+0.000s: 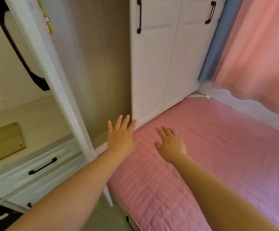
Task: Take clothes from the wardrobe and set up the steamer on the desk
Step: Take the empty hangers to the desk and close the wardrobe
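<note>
Head view looks down at two bare arms reaching forward from the bottom of the frame. The left hand (120, 136) has its fingers straight and spread, holding nothing, at the lower edge of the wardrobe (98, 67) opening in the middle of the frame; whether the fingertips touch the wood I cannot tell. The right hand (170, 144) is also flat with relaxed fingers, empty, over the pink bed cover (218, 155) that fills the lower right. An open white door (52, 80) slants across the left, carrying a long black handle (18, 50). Inside the opening only a brown panel shows; clothes cannot be made out. Two closed white doors (168, 55) stand at upper centre. White drawers (35, 167) with black pulls sit at lower left. A pink curtain (260, 47) hangs at upper right, with a blue strip (217, 47) beside it.
</note>
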